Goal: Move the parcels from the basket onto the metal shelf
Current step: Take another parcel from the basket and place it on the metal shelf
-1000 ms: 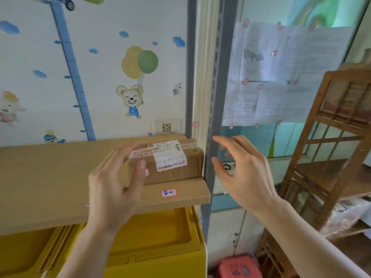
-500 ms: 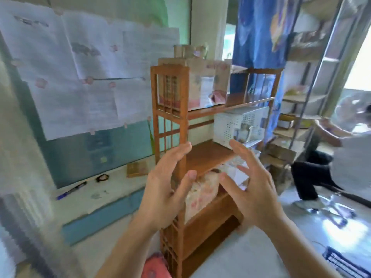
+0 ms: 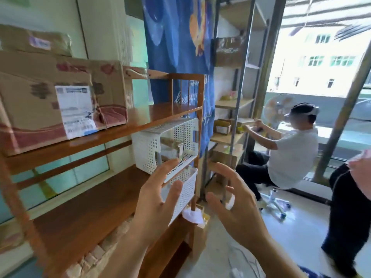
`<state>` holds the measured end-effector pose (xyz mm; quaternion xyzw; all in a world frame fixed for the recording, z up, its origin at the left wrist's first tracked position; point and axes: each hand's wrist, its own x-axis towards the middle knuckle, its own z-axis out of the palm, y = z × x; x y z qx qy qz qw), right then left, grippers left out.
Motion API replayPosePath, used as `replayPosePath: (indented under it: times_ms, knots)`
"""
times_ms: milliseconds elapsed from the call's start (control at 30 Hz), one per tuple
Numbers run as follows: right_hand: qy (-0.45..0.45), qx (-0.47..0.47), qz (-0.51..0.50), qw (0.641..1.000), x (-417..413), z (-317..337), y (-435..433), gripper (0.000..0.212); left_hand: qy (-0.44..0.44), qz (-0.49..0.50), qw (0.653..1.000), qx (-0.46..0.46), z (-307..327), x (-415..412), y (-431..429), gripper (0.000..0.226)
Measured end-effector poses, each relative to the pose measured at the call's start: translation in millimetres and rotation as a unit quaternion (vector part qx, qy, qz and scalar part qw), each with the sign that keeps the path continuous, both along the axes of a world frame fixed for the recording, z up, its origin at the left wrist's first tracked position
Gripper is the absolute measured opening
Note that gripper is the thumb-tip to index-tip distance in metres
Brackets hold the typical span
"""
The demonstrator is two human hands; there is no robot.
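My left hand (image 3: 158,199) and my right hand (image 3: 234,205) are raised in front of me, fingers spread, both holding nothing. They hover before a wooden rack (image 3: 112,131) whose upper board carries a large cardboard parcel (image 3: 58,101) with a white label. Two white perforated baskets (image 3: 152,145) sit at the rack's right end, just beyond my left fingertips. Farther back stands a metal shelf (image 3: 236,105) with small boxes on its boards. The view is blurred by motion.
A person in a white shirt (image 3: 291,149) sits on a wheeled stool (image 3: 275,203) at the metal shelf, by the window. Another person in dark trousers (image 3: 349,207) stands at the right edge. A blue banner (image 3: 178,45) hangs behind the rack.
My view has swung right, from the shelf where the small parcel was left, past the papered wall to the wooden rack. Both hands stay raised and holding nothing.
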<state>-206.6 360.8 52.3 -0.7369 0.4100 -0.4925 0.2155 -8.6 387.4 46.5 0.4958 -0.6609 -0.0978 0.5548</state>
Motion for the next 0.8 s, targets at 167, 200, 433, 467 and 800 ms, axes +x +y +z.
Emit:
replayPosePath:
  times_ms: [167, 200, 433, 467, 800]
  knots:
    - [0.032, -0.009, -0.01, 0.999, 19.1, -8.1, -126.6, 0.065, 0.049, 0.003, 0.998, 0.03, -20.2, 9.8, -130.1, 0.05]
    - [0.043, -0.007, -0.011, 0.999, 23.4, -8.3, -151.1, 0.066, 0.055, 0.009, 0.998, 0.031, -21.4, 11.8, -154.0, 0.051]
    - [0.053, 0.036, 0.04, 0.997, 57.8, -31.1, -299.6, 0.064, 0.075, 0.046, 0.992, 0.086, -40.2, 27.2, -279.3, 0.033]
    - [0.056, 0.038, 0.048, 0.997, 64.9, -36.8, -319.6, 0.064, 0.085, 0.056, 0.99, 0.094, -46.3, 31.1, -293.5, 0.034]
    - [0.101, 0.103, 0.136, 0.98, 152.3, -95.8, -480.6, 0.068, 0.211, 0.233, 0.932, 0.179, -77.5, 54.8, -398.8, 0.045]
